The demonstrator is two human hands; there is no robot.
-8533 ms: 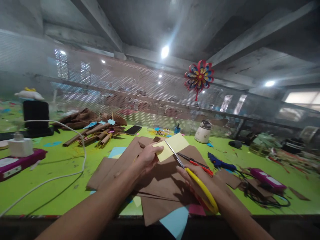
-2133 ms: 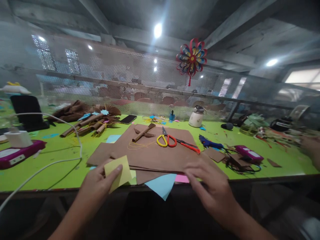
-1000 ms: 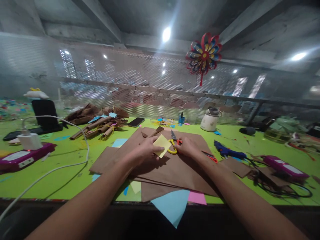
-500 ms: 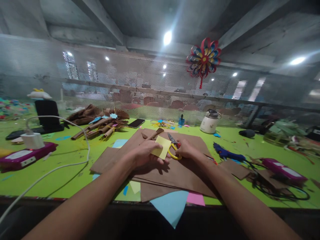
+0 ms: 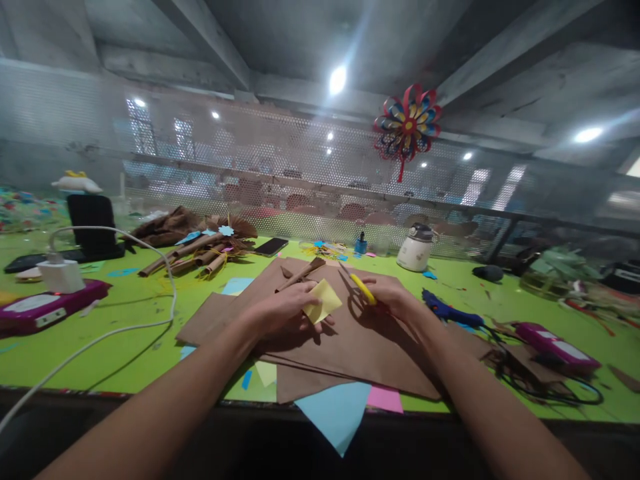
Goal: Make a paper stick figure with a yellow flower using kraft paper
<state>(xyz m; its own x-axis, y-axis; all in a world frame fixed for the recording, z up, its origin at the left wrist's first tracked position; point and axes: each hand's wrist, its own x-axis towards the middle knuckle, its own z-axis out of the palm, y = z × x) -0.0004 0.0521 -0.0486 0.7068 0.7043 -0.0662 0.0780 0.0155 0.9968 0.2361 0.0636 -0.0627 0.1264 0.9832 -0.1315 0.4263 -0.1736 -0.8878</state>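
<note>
Pinched in my left hand (image 5: 287, 308) is a small square of yellow paper (image 5: 324, 301), tilted above the brown paper sheets (image 5: 345, 353). My right hand (image 5: 390, 297) grips yellow-handled scissors (image 5: 363, 288), their blades pointing up and to the left, apart from the yellow paper. Some of the right fingers are hidden behind the handle. Just beyond my left hand, rolled brown paper pieces (image 5: 301, 273) lie on the sheets. A blue paper sheet (image 5: 336, 413) sticks out over the table's front edge, beside a pink paper piece (image 5: 385, 399).
Rolled brown paper tubes (image 5: 200, 257) and a phone (image 5: 271, 247) lie at the back left. A white kettle-like jug (image 5: 416, 248) stands at the back right, with a blue glue gun (image 5: 450, 310) nearer. Purple power strips (image 5: 557, 345) and a white cable (image 5: 173, 293) flank the work area.
My right hand has moved slightly right and turned the scissors, so they stand apart from the yellow paper. The yellow paper has tilted in my left hand.
</note>
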